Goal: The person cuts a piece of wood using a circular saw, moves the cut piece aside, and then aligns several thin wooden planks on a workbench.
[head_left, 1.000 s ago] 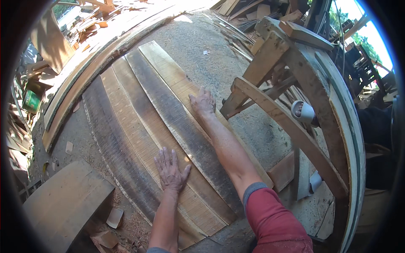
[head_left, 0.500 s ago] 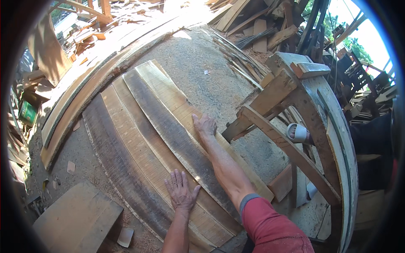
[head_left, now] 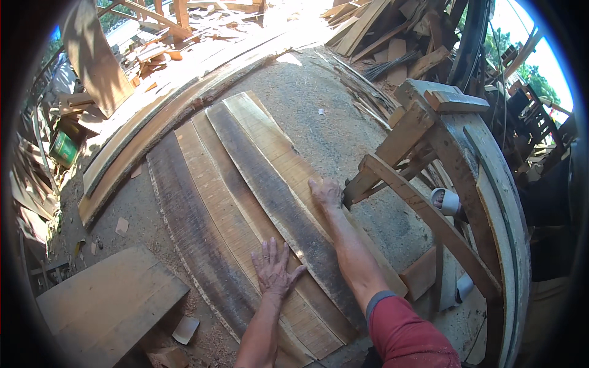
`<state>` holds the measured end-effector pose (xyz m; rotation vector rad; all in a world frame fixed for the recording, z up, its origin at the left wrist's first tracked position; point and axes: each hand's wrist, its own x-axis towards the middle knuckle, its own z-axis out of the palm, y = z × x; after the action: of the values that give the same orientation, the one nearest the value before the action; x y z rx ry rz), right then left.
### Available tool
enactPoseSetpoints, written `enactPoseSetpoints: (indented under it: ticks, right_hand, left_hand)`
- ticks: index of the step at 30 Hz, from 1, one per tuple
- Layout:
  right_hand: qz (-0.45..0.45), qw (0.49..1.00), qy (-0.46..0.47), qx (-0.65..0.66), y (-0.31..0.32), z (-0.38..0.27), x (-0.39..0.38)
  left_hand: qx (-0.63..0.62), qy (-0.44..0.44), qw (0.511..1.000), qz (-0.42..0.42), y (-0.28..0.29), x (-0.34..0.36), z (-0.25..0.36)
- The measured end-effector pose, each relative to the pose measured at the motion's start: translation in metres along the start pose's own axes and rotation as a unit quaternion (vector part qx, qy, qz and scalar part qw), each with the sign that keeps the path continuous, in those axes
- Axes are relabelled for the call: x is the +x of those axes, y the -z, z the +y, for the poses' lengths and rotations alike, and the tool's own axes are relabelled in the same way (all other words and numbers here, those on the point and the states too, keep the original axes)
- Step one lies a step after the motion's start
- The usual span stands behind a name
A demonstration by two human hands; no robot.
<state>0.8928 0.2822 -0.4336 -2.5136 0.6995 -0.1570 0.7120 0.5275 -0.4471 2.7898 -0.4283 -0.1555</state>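
Several long planks lie side by side on the ground before me, dark rough faces alternating with lighter brown ones. My left hand rests palm down with fingers spread across a light brown plank and the neighbouring one. Farther up, at the right edge of the set, my right hand holds a pale plank; its thumb lies on top and the other fingers bend over the edge, partly hidden. Between the hands runs a dark plank, overlapping the plank to its left. Another dark plank forms the left side.
A wooden trestle-like frame stands close at right, with a person's sandalled foot behind its brace. Long curved slabs border the far left. A flat board sits at lower left. Scrap wood is heaped behind.
My view has turned slightly left, so the scene sits farther right. Both hands keep about the same places on the planks, which show no clear movement.
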Motion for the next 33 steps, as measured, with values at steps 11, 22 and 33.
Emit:
enactPoseSetpoints:
  ticks: [11, 22, 33]
  right_hand:
    - [-0.064, 0.998, 0.004, 0.002, 0.002, 0.005, 0.017]
    - [0.001, 0.996, 0.077, -0.034, 0.015, 0.026, 0.006]
    - [0.019, 0.990, 0.105, -0.089, 0.127, 0.208, -0.206]
  left_hand:
    - [0.022, 0.005, 1.000, -0.008, -0.008, 0.003, -0.001]
    - [-0.008, 0.015, 0.999, 0.052, -0.018, 0.001, 0.015]
    - [0.001, 0.019, 0.998, 0.060, -0.014, 0.014, 0.004]
